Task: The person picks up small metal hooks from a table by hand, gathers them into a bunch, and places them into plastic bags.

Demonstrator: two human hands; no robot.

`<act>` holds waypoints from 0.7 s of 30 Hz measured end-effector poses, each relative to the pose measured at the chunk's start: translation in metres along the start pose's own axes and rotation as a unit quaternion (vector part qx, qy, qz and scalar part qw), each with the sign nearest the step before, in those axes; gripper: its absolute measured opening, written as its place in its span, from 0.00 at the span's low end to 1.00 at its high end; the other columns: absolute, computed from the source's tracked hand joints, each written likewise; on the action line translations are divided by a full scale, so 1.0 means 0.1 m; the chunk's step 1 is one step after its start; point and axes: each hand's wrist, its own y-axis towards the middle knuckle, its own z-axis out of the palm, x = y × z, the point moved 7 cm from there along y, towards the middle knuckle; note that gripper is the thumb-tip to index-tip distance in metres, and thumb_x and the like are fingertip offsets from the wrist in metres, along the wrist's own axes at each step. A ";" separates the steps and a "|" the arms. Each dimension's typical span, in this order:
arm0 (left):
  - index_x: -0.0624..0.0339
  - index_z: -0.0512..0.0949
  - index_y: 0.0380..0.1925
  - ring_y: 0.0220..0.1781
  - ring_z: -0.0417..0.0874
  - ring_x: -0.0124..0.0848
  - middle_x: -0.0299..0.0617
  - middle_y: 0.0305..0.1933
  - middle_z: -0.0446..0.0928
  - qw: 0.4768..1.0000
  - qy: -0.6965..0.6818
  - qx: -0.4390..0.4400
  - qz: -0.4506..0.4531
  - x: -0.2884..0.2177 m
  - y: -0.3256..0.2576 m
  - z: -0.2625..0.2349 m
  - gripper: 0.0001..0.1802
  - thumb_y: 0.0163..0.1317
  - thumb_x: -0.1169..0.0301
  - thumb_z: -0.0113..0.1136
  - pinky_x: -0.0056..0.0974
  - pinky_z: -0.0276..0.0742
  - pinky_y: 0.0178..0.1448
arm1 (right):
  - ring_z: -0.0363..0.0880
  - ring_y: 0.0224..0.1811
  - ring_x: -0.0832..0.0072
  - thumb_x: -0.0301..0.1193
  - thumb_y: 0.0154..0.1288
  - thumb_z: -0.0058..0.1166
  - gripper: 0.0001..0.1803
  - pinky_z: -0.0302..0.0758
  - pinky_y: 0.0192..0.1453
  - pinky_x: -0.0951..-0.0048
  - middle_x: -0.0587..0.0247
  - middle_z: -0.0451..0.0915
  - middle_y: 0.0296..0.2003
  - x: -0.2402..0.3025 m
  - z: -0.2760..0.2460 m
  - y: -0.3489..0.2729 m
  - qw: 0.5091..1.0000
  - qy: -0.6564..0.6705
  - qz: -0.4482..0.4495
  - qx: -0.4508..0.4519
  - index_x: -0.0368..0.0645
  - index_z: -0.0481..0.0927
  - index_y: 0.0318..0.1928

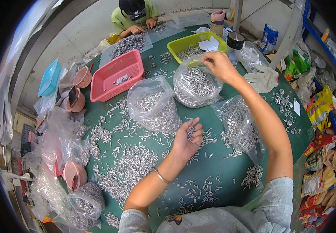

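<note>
My left hand (189, 136) is turned palm up over the green table, its fingers curled round several small curved silver metal pieces (191, 133). Farther off, my right hand (217, 64) is at the upper rim of a clear plastic bag (197, 87) full of like curved pieces. Its fingers are pinched together; what they hold is too small or hidden to name. Beside that bag, to the left, stands another open clear bag (154, 105) of silver pieces. Loose metal pieces (131, 167) lie in a wide spread left of my left forearm.
A pink basket (118, 75) and a lime-green basket (172, 48) stand at the back. Right of centre lies a bag of grid-like metal parts (240, 124). A steel-lidded jar (235, 44) and a glove (263, 79) are beyond. Another person (133, 17) works across the table.
</note>
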 end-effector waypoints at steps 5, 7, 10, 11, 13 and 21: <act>0.63 0.69 0.40 0.22 0.59 0.24 0.38 0.27 0.64 0.999 -0.032 0.001 -0.009 0.01 0.00 0.01 0.11 0.63 0.68 0.42 0.25 0.52 0.18 | 0.75 0.32 0.62 0.19 0.45 0.55 0.07 0.71 0.39 0.67 0.54 0.77 0.27 -0.04 0.09 -0.16 0.994 -0.062 -0.009 0.084 0.35 0.77 0.29; 0.63 0.69 0.40 0.22 0.60 0.24 0.38 0.27 0.64 0.999 -0.035 -0.003 -0.009 0.02 0.00 0.01 0.12 0.63 0.68 0.41 0.25 0.53 0.19 | 0.72 0.39 0.62 0.20 0.43 0.58 0.12 0.68 0.45 0.65 0.58 0.75 0.30 0.02 0.14 -0.22 0.992 -0.088 -0.041 0.082 0.39 0.77 0.33; 0.63 0.69 0.40 0.22 0.60 0.24 0.39 0.27 0.64 1.000 -0.022 -0.009 -0.007 0.03 -0.02 0.04 0.12 0.63 0.68 0.40 0.25 0.53 0.19 | 0.68 0.47 0.65 0.22 0.44 0.58 0.14 0.62 0.52 0.64 0.63 0.72 0.35 0.12 0.33 -0.29 0.973 -0.168 -0.128 0.090 0.43 0.76 0.36; 0.63 0.69 0.40 0.22 0.60 0.24 0.39 0.27 0.64 1.000 -0.019 -0.009 -0.006 0.03 -0.03 0.03 0.12 0.63 0.68 0.40 0.25 0.53 0.19 | 0.69 0.47 0.64 0.22 0.45 0.57 0.12 0.62 0.52 0.63 0.62 0.73 0.35 0.12 0.37 -0.27 0.971 -0.186 -0.116 0.097 0.43 0.77 0.35; 0.64 0.69 0.40 0.22 0.60 0.25 0.39 0.27 0.65 1.000 -0.014 -0.010 -0.004 0.04 -0.04 0.03 0.12 0.63 0.68 0.40 0.25 0.53 0.19 | 0.70 0.46 0.63 0.23 0.48 0.53 0.08 0.62 0.53 0.61 0.60 0.74 0.34 0.09 0.40 -0.22 0.964 -0.224 -0.093 0.108 0.44 0.78 0.32; 0.63 0.70 0.41 0.23 0.60 0.25 0.40 0.27 0.65 1.000 -0.027 -0.009 0.004 0.01 -0.10 -0.02 0.13 0.64 0.67 0.40 0.25 0.54 0.19 | 0.75 0.26 0.74 0.26 0.53 0.54 0.08 0.71 0.33 0.73 0.60 0.77 0.22 -0.32 0.09 -0.10 0.992 0.119 0.041 0.014 0.32 0.77 0.31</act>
